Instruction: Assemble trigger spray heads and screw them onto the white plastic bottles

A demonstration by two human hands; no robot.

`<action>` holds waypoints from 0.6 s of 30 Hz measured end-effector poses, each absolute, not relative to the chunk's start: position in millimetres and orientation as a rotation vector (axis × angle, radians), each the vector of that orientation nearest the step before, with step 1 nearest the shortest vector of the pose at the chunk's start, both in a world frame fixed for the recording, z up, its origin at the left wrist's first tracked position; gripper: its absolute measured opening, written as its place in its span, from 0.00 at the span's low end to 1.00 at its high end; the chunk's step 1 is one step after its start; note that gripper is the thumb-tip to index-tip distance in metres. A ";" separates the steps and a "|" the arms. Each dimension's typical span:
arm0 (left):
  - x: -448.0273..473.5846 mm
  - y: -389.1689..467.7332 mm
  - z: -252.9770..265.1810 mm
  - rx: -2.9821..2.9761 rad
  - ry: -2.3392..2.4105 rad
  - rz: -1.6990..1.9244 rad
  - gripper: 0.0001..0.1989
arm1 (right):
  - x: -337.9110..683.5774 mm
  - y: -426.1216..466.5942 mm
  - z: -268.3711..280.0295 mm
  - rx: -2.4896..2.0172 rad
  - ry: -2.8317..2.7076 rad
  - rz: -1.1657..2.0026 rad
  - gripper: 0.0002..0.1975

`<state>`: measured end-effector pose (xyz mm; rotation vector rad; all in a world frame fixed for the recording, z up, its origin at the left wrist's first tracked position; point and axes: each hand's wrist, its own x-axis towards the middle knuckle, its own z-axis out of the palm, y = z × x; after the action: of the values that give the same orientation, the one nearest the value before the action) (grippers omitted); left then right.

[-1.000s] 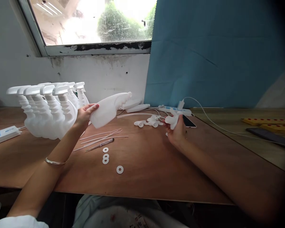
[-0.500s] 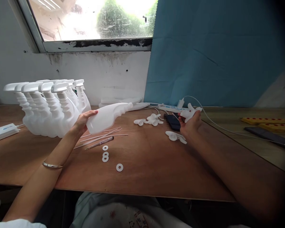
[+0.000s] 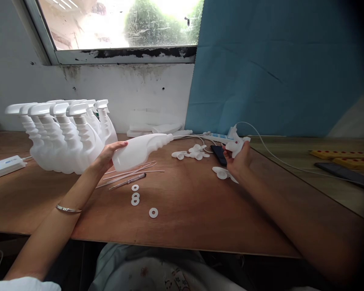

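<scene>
My left hand [image 3: 111, 154] is closed around the base end of a white plastic bottle [image 3: 136, 151]. The bottle is tilted almost flat, its bare neck pointing right. Over at the right, my right hand [image 3: 239, 155] is closed on a white spray trigger head [image 3: 235, 146], held a little above the table. Below that hand lies another spray trigger head [image 3: 223, 173], and several more trigger heads [image 3: 197, 151] rest to its left. Several white washers [image 3: 153, 212] and thin tubes [image 3: 151, 171] lie nearer me, beside a screwdriver [image 3: 128, 181].
Assembled spray bottles [image 3: 63, 137] stand close together at the left. A power strip [image 3: 6, 167] lies at the left edge, another power strip [image 3: 221, 137] at the back. Near the right hand is a dark phone [image 3: 219, 155]. A white cable [image 3: 279, 161] crosses the right side.
My right hand has moved slightly left with the trigger head. The bottle in my left hand has shifted a little right, its neck slightly lower.
</scene>
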<state>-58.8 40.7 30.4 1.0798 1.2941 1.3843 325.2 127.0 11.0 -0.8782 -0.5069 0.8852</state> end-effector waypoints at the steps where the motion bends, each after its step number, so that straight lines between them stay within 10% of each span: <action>1: -58.5 41.2 30.2 1.084 1.294 1.361 0.22 | 322.8 125.2 10.6 -0.877 -0.530 0.890 0.14; 18: -38.0 19.1 20.6 0.928 1.255 0.849 0.22 | 263.0 41.9 -24.4 -0.785 -1.616 0.872 0.22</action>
<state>-38.0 19.1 20.6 0.9283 1.2545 0.8491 263.0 41.9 -24.4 -0.7846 -1.6165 0.8723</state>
